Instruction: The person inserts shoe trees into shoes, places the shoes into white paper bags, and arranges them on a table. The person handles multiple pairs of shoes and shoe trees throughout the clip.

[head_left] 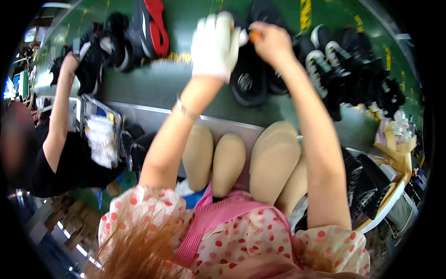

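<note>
My left hand, in a white glove, lies at the left side of a black shoe. Its fingers are side by side and blurred, and the palm side is hidden, so its grip does not show. Bare and closed, my right hand grips a small orange piece over the shoes; its kind is unclear. A small white bit shows between the two hands. The shoe's heel end points toward me, with a pale round mark on the insole. Another black shoe lies beside it, partly under my right hand.
The surface is a green worktop with yellow marks. Black shoes line the right; a black-and-red shoe lies left. Tan foot-shaped pieces stand before me. At left, a person's arm reaches over shoes beside a basket of clear plastic.
</note>
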Available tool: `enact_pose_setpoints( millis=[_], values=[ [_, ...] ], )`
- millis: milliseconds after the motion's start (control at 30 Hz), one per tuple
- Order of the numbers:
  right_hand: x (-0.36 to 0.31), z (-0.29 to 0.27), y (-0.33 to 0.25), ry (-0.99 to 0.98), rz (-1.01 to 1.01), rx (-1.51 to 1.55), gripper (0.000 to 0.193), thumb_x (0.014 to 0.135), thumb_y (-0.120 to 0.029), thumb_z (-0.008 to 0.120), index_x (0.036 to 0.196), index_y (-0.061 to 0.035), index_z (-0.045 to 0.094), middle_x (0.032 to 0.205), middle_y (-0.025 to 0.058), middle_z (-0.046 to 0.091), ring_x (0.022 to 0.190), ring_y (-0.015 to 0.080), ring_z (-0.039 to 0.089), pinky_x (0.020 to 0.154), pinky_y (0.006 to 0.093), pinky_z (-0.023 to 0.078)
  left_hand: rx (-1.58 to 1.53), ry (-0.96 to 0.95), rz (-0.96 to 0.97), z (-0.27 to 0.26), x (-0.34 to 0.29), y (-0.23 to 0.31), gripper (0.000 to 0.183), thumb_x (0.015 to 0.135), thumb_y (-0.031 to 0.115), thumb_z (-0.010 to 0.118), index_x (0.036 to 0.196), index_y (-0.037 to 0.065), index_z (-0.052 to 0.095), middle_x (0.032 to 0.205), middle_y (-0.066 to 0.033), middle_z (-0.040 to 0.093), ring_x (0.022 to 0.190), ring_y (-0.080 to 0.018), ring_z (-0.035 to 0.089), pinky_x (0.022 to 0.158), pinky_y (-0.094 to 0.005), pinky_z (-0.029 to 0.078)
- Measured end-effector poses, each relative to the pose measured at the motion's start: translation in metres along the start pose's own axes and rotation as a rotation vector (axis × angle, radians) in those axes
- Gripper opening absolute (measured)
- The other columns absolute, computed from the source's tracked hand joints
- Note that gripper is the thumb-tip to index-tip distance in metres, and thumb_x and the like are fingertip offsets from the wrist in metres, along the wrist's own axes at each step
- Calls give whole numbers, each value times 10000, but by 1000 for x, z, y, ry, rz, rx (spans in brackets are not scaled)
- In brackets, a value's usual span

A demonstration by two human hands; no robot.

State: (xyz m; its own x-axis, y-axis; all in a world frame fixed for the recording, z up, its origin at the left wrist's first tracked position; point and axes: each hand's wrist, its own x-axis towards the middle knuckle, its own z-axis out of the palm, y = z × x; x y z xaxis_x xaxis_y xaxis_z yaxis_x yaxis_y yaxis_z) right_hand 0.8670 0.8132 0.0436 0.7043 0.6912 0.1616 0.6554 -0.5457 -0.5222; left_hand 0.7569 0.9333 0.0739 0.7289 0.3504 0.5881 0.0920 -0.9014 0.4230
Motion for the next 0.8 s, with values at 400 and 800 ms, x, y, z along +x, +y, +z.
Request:
enact_pose_setpoints(
  millis=[400, 800],
  values=[
    [-116, -141, -38, -76, 141, 384, 228, 849, -17, 534, 1033, -32, 668, 884, 142, 694, 811, 225, 689, 739, 299, 522, -40, -1057, -307, -15, -49, 80, 717, 768, 468, 663, 1393, 205, 431, 1114, -240, 612, 1020, -392, 618, 876, -457, 507],
    [-290, -209, -15, 35, 452, 419, 235, 854, 59, 503, 1027, 21, 658, 863, 100, 694, 771, 149, 663, 728, 262, 527, -1609, -476, -1344, -54, 89, 43, 379, 948, 389, 536, 1164, 96, 643, 1124, -129, 659, 1009, -238, 627, 924, -411, 498]
  ],
)
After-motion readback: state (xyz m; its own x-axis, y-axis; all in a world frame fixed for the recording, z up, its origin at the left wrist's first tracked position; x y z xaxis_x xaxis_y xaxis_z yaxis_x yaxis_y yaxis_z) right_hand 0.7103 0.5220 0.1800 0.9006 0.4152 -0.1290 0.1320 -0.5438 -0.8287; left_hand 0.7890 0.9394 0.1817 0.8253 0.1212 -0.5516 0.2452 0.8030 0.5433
